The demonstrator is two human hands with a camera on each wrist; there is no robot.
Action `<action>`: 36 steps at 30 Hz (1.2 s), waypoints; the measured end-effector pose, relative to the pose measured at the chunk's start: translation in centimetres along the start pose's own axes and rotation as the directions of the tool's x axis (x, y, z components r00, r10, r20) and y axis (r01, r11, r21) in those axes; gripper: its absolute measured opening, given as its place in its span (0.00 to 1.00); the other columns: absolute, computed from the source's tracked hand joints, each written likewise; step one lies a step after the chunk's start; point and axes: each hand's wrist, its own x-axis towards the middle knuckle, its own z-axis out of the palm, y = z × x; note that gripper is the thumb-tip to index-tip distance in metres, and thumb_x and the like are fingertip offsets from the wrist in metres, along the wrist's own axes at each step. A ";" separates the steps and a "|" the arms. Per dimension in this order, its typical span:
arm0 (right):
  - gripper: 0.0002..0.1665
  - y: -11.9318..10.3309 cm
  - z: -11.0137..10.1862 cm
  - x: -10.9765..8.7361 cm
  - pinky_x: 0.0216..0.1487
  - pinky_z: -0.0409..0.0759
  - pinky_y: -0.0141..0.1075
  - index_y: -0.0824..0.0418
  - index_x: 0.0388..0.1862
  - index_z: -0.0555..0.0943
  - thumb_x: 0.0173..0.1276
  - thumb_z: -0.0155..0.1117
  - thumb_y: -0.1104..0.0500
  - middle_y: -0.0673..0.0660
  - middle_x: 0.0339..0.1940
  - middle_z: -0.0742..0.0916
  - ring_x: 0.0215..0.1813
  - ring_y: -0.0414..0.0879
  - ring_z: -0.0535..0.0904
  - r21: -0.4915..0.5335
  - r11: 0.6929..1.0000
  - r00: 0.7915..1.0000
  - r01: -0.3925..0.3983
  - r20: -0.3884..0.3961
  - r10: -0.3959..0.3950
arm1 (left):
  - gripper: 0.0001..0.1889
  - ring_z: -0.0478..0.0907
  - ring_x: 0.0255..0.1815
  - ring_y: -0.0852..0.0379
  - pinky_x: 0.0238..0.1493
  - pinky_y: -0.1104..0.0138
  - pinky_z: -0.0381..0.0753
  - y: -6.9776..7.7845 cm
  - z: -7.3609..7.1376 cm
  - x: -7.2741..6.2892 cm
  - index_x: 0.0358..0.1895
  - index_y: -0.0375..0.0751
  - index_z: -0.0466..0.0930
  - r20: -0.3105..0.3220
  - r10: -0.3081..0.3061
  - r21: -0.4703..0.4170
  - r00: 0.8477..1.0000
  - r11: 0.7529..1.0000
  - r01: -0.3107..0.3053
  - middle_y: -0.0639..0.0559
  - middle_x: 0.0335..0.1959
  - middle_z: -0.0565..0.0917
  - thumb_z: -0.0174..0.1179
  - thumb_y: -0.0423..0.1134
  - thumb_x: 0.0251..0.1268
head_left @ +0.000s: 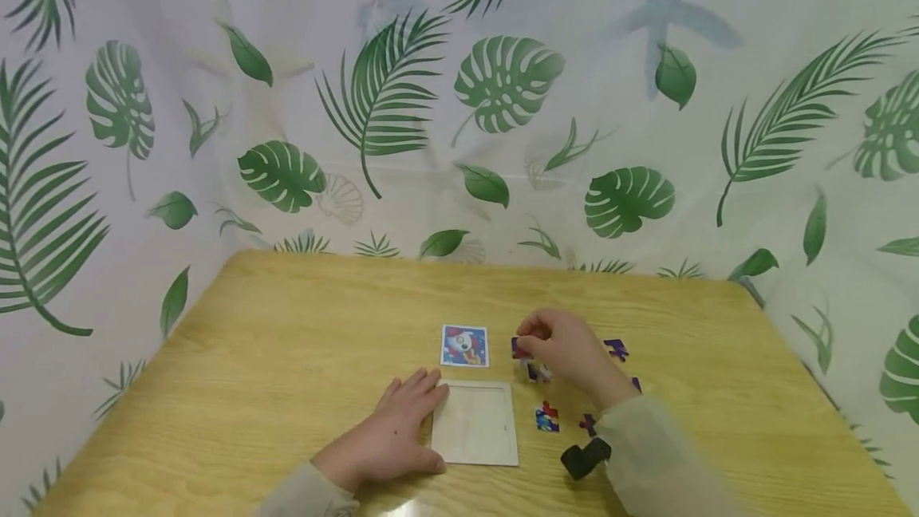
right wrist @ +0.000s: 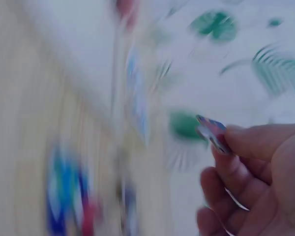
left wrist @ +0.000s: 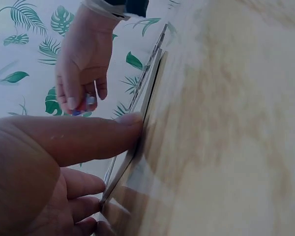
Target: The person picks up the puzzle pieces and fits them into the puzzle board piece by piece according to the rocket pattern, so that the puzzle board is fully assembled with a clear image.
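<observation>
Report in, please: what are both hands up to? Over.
Right hand pinching puzzle piece aloft. Left hand touching pale tray. Nothing evident blocking piece from tray.

The tray [head_left: 474, 425] lies about midway between the left and right edges of the worktop [head_left: 301, 333], the picture card [head_left: 464, 345] behind it, toward the far edge. Loose puzzle pieces [head_left: 547, 418] lie to the tray's right. The left grip [head_left: 404, 428] touches the tray's left side; the right grip [head_left: 567, 348] holds a piece [head_left: 518, 348] right of the card.

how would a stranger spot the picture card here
On the wooden table, find the pale tray that the left hand touches. Just beyond it lies the picture card, straight-edged and white-bordered, unlike the irregular puzzle pieces to its right.
</observation>
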 end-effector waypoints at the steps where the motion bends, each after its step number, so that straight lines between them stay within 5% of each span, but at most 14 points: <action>1: 0.03 -0.7 0.6 -0.4 0.34 0.77 0.39 0.53 0.42 0.84 0.71 0.67 0.56 0.49 0.33 0.84 0.34 0.47 0.77 0.035 0.999 1.000 0.004 0.009 -0.004 | 0.52 0.42 0.82 0.41 0.77 0.42 0.34 0.0 0.0 0.0 0.78 0.36 0.60 0.000 -0.002 0.000 1.000 1.000 0.002 0.41 0.81 0.52 0.75 0.53 0.51; 8: 0.03 -3.2 5.7 -2.0 0.31 0.76 0.37 0.53 0.35 0.82 0.69 0.69 0.59 0.48 0.28 0.83 0.30 0.44 0.77 0.159 0.987 0.994 0.032 0.097 -0.048 | 0.52 0.42 0.82 0.43 0.77 0.43 0.34 -0.1 -0.1 0.1 0.78 0.37 0.61 0.002 0.000 -0.007 1.000 1.000 0.000 0.45 0.81 0.55 0.74 0.54 0.50; 14: 0.05 -2.6 8.2 -2.7 0.33 0.75 0.36 0.50 0.34 0.81 0.70 0.67 0.59 0.44 0.26 0.82 0.29 0.41 0.75 0.096 0.993 0.994 0.063 0.078 -0.071 | 0.52 0.43 0.82 0.45 0.77 0.44 0.34 0.1 0.2 0.2 0.79 0.38 0.60 -0.001 0.004 -0.034 1.000 0.999 -0.004 0.47 0.81 0.56 0.75 0.52 0.51; 19: 0.02 -2.3 8.3 -2.6 0.37 0.76 0.38 0.48 0.39 0.84 0.70 0.69 0.55 0.41 0.32 0.83 0.34 0.41 0.76 0.106 0.989 0.988 0.106 0.097 -0.116 | 0.53 0.43 0.82 0.45 0.78 0.45 0.34 -0.1 0.3 0.1 0.79 0.39 0.59 -0.025 -0.007 -0.022 1.000 1.000 0.006 0.46 0.81 0.55 0.75 0.51 0.49; 25: 0.15 -2.0 7.3 -2.7 0.36 0.77 0.36 0.51 0.51 0.85 0.65 0.72 0.57 0.44 0.43 0.81 0.36 0.42 0.75 0.049 0.973 0.952 0.224 0.203 -0.230 | 0.54 0.43 0.82 0.45 0.78 0.46 0.34 -0.2 0.0 0.1 0.79 0.38 0.58 -0.025 -0.014 -0.014 1.000 1.000 0.014 0.46 0.81 0.55 0.75 0.52 0.49; 28: 0.19 -1.8 6.9 -2.8 0.43 0.79 0.38 0.52 0.55 0.83 0.64 0.72 0.57 0.44 0.46 0.79 0.39 0.40 0.75 -0.052 0.962 0.938 0.269 0.243 -0.249 | 0.53 0.43 0.82 0.45 0.78 0.45 0.34 -0.3 0.0 0.1 0.78 0.37 0.60 -0.016 -0.017 -0.002 1.000 1.000 0.017 0.46 0.81 0.56 0.74 0.53 0.49; 36: 0.12 -2.1 6.3 -2.9 0.49 0.78 0.42 0.52 0.47 0.84 0.65 0.73 0.56 0.45 0.42 0.79 0.41 0.41 0.74 -0.147 0.959 0.950 0.243 0.235 -0.205 | 0.51 0.42 0.82 0.44 0.77 0.43 0.34 -0.4 0.0 0.2 0.78 0.39 0.61 0.004 -0.004 0.011 1.000 1.000 0.004 0.47 0.81 0.55 0.73 0.54 0.52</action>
